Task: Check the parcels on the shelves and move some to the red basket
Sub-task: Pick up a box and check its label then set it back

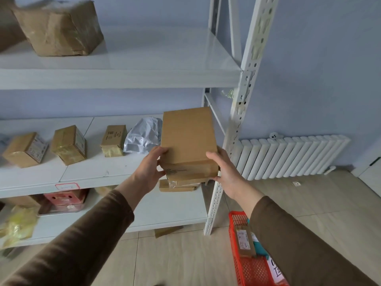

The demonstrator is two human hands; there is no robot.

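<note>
Two hands hold one plain cardboard box (188,141) up in front of the white shelving unit (237,112), at the right-hand end of its middle shelf (86,172). The left hand (151,168) grips the box's near left corner, thumb on the top face and fingers curled underneath; the right hand (224,170) clasps the right side the same way. A flatter brown parcel (177,187) shows just beneath the box, and I cannot tell whether it rests on the shelf edge or is carried along with it.

The middle shelf is a pale grey-white board with a seam across it. On it stand three small taped cartons (69,144) in a row, then a crumpled white plastic mailer (144,137) just behind the held box. The top shelf (123,77) bears a large, dented brown-paper parcel (59,29) at its left. The lowest shelf carries a pink box (62,201) and a yellowish wrapped bundle (17,226).

The wall behind is light blue. To the right, a white ribbed radiator (292,157) runs along it, low down. The floor is beige tile (329,203). The red basket (251,265) sits on the floor near the shelving's front post, under the right sleeve, with a labelled brown parcel (244,241) lying in it.
</note>
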